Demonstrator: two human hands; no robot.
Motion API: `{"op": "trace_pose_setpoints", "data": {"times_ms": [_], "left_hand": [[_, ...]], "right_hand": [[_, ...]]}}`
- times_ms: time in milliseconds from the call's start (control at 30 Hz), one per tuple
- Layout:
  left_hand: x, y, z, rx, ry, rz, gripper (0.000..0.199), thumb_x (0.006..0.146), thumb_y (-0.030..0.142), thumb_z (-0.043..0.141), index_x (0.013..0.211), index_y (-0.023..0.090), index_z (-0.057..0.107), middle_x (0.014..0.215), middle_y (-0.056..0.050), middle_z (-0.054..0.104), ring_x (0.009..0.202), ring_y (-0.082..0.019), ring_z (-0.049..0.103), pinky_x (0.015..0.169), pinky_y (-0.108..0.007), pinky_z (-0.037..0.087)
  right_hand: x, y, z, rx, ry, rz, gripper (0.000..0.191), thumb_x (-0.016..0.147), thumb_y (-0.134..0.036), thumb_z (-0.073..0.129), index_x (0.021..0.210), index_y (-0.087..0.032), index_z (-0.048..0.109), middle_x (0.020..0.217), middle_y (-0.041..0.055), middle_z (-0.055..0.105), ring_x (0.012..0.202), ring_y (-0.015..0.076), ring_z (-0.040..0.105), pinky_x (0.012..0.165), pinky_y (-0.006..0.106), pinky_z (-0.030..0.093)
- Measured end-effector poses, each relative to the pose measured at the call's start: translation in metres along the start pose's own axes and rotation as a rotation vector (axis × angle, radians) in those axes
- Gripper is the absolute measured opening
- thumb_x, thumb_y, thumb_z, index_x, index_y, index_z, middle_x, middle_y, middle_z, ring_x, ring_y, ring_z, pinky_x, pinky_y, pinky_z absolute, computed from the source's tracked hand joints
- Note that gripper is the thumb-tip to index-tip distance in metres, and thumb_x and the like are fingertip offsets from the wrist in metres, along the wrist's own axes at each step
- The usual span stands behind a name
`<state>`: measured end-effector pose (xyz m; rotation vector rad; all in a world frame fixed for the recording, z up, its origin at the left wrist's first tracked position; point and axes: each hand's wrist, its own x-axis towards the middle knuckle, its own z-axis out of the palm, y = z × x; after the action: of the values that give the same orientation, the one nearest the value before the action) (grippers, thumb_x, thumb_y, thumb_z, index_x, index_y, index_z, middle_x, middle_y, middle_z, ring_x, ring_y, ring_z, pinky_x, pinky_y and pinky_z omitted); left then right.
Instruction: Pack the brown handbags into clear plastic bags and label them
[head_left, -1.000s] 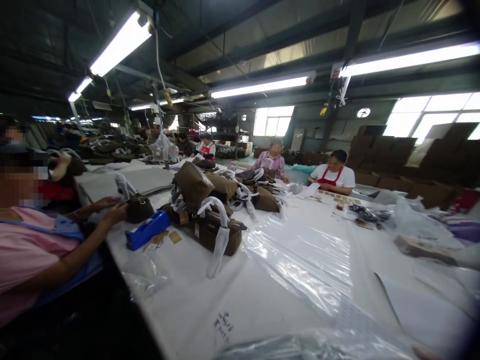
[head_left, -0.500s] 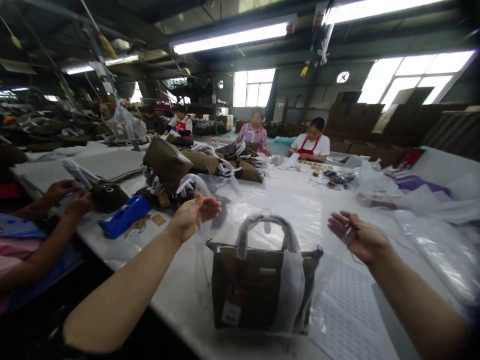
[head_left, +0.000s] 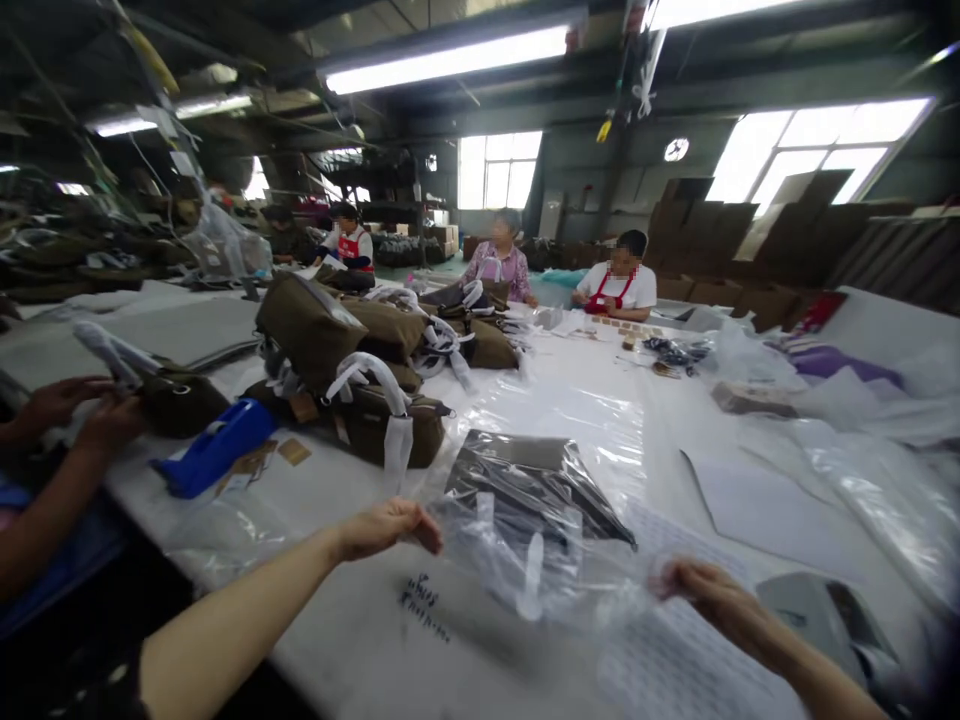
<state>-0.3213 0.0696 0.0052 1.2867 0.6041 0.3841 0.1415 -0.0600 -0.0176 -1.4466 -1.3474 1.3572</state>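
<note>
In front of me a dark handbag (head_left: 517, 465) lies tipped over on the table inside a clear plastic bag (head_left: 487, 560). Its wrapped handles point towards me, under the loose plastic. At the left edge of that plastic is my left hand (head_left: 386, 530), fingers bent together on the film. My right hand (head_left: 709, 595) pinches the opposite side, over a printed sheet (head_left: 660, 650). Both hands are slightly blurred.
Several olive handbags (head_left: 390, 430) with wrapped handles are heaped at left centre. A blue object (head_left: 217, 450) lies near a co-worker's hands (head_left: 105, 425). A grey device (head_left: 821, 620) stands at right, beside white paper (head_left: 757, 500). Other people sit across the table.
The handbag has gone from upright to lying down, its base pointing away from me. Both hands have come lower and closed in on the plastic. The view has shifted slightly right.
</note>
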Motion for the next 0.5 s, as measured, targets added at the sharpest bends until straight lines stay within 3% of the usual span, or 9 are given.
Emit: {"op": "trace_pose_setpoints", "data": {"times_ms": [100,167,267,333,400,500], "left_hand": [[-0.013,-0.042,0.002,0.162,-0.108,-0.125,0.046,0.083,0.054,0.049,0.092,0.013,0.070,0.091,-0.011,0.071,0.087,-0.022,0.066,0.084,-0.035,0.048],[-0.024,-0.055,0.006,0.387,-0.201,-0.102,0.037,0.083,0.048,0.053,0.097,0.018,0.070,0.098,-0.008,0.070,0.093,-0.022,0.063,0.086,-0.033,0.047],[-0.039,-0.064,0.009,0.697,-0.316,0.089,0.020,0.079,0.033,0.062,0.094,0.024,0.071,0.109,-0.006,0.066,0.105,-0.025,0.057,0.094,-0.036,0.041],[-0.046,-0.068,0.009,0.803,-0.323,0.206,0.014,0.078,0.026,0.062,0.087,0.026,0.073,0.108,-0.007,0.066,0.103,-0.025,0.057,0.094,-0.038,0.039],[-0.052,-0.073,0.008,0.868,-0.311,0.247,0.015,0.079,0.024,0.060,0.086,0.028,0.073,0.100,-0.007,0.067,0.095,-0.023,0.058,0.091,-0.037,0.040],[-0.057,-0.075,0.005,0.937,-0.322,0.244,0.018,0.083,0.024,0.055,0.088,0.027,0.071,0.082,-0.006,0.069,0.087,-0.020,0.059,0.095,-0.037,0.036]], "right_hand": [[-0.013,0.018,0.015,-0.155,-0.259,0.129,0.042,0.081,-0.054,0.051,0.081,-0.017,0.071,0.085,0.0072,0.068,0.089,0.0262,0.061,0.087,0.041,0.044],[-0.023,0.010,0.015,-0.280,-0.387,0.253,0.036,0.074,-0.050,0.061,0.088,-0.019,0.072,0.093,0.0077,0.068,0.093,0.0289,0.061,0.086,0.042,0.045],[-0.031,-0.026,0.031,-0.504,-0.340,0.279,0.043,0.065,-0.045,0.072,0.103,-0.024,0.069,0.103,0.0098,0.066,0.093,0.0312,0.060,0.081,0.042,0.049],[-0.033,-0.049,0.069,-0.603,-0.265,0.105,0.051,0.067,-0.044,0.070,0.114,-0.028,0.062,0.113,0.0092,0.062,0.097,0.0296,0.058,0.085,0.042,0.047],[-0.036,-0.055,0.125,-0.635,-0.318,-0.048,0.057,0.074,-0.046,0.065,0.127,-0.029,0.051,0.125,0.0080,0.053,0.104,0.0277,0.054,0.091,0.042,0.045],[-0.044,-0.019,0.204,-0.826,-0.444,-0.050,0.084,0.055,-0.047,0.079,0.125,-0.011,0.052,0.121,0.0179,0.054,0.109,0.0356,0.049,0.097,0.048,0.038]]}}
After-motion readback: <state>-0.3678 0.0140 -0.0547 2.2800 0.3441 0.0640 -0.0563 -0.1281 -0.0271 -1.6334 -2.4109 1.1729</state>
